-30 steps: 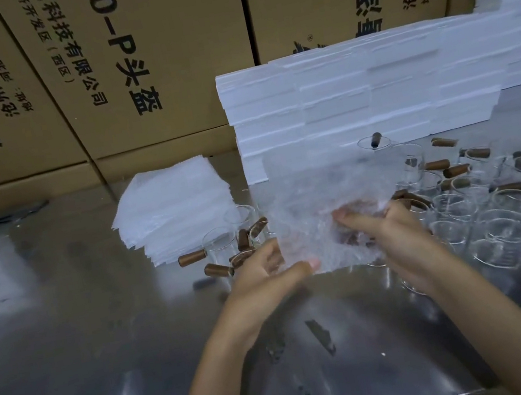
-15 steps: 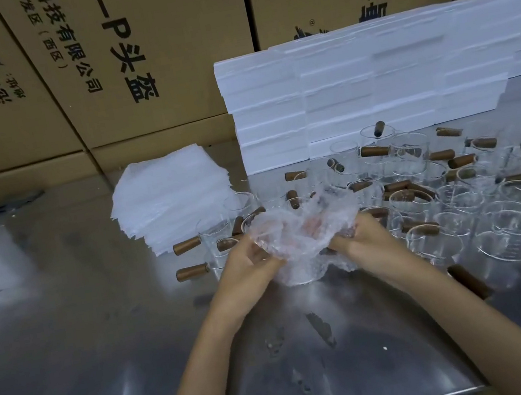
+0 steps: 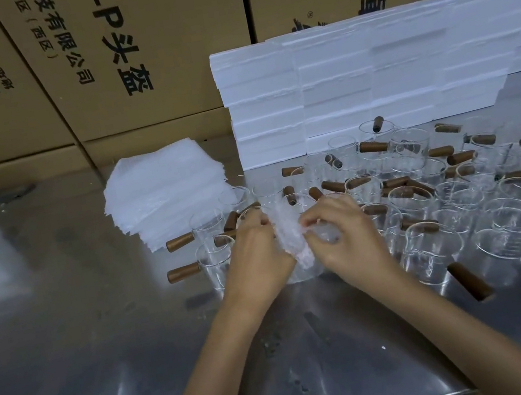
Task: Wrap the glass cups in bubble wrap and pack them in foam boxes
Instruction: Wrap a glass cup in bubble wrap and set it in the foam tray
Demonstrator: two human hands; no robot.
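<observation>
Left hand (image 3: 256,260) and right hand (image 3: 346,245) grip the bubble wrap (image 3: 294,240). Bare steel surface (image 3: 68,333) leftward; glass cups (image 3: 425,204) crowd right.

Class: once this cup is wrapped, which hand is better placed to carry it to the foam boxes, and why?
Probably the right hand: the foam boxes stand beyond it, to the right. The left hand, also gripping the bubble wrap, sits nearer the sheet stack.

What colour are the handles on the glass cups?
Brown, wood-like; the handles on the glass cups show best in the head view, the only view.
</observation>
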